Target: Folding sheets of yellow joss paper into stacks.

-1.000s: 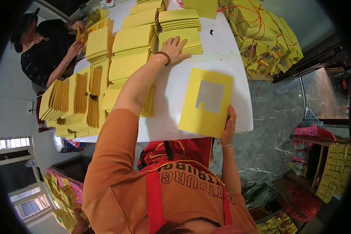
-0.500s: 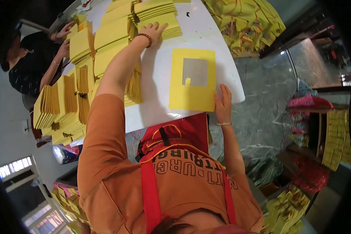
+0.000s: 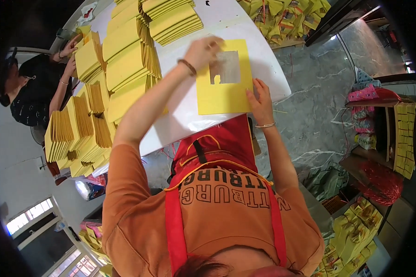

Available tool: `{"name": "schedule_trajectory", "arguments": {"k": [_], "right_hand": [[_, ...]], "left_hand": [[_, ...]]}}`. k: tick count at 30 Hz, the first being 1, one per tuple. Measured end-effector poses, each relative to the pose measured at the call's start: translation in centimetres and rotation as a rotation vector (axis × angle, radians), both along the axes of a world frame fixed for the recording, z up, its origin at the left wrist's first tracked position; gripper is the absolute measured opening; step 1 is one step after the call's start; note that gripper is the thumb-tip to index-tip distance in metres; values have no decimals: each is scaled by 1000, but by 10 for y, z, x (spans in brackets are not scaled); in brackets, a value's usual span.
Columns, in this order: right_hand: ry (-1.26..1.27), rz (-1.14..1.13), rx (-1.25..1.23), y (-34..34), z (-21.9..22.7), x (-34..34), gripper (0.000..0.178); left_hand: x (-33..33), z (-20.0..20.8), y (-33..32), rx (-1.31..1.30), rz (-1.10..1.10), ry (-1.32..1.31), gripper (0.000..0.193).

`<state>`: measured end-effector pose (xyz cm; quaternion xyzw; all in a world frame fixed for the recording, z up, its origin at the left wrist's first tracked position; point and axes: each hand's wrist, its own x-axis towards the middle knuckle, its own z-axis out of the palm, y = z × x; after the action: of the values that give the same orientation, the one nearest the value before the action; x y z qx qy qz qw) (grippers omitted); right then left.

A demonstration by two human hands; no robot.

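Observation:
A yellow sheet [image 3: 224, 102] with a large grey rectangle [image 3: 230, 67] lies flat near the table's right end. A small yellow tab juts into the rectangle's lower edge. Over the sheet's upper left corner is my left hand [image 3: 204, 54], its fingertips smeared by motion; whether it holds anything cannot be made out. My right hand [image 3: 261, 100] rests by the sheet's right edge, fingers stretched out and thumb apart. Fanned stacks of folded yellow paper [image 3: 174, 23] lie left of and beyond my left hand.
The white table [image 3: 270, 69] carries more yellow stacks [image 3: 127, 64] along its left side. A person in black [image 3: 30, 99] handles paper at the far left. A heap of yellow pieces [image 3: 282, 21] stands beyond the table's right edge. Shelves with yellow bundles [image 3: 405, 138] are at the right.
My left hand has left the paper stack and moved right, over the sheet's upper left corner. My right hand stays by the sheet's right edge. The view has shifted slightly.

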<state>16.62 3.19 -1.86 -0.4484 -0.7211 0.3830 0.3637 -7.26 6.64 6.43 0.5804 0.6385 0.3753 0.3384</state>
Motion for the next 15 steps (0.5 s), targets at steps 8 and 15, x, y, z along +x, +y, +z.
{"name": "schedule_trajectory", "arguments": {"k": [8,15], "right_hand": [[51,20,17,-4,15,-10,46],[-73,121,262,-17,37,-21,48]], "left_hand": [[43,-50,-38,-228,69,-504,21],[54,-34,-40,-192,165,-692,25]]}}
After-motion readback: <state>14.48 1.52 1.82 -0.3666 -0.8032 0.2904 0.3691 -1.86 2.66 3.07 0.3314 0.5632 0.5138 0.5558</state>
